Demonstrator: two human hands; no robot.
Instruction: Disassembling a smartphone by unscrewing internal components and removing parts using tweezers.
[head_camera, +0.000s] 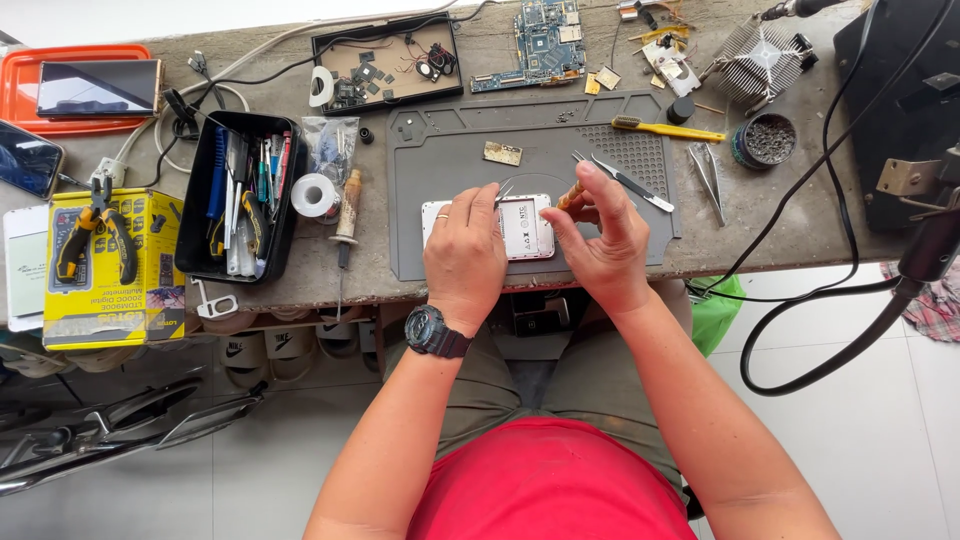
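Both hands work over the white rectangular opened phone (500, 228): left hand (466, 240) pins it with tweezers, right hand (597, 235) pinches an orange-handled screwdriver (570, 195) angled down-left.

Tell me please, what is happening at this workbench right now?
A person sits at a cluttered bench and works on an opened white phone lying on a grey repair mat. The left hand presses on the phone and holds tweezers. The right hand holds a small orange-handled tool at the phone's upper edge. A black tool box and a yellow box with pliers stand further left.
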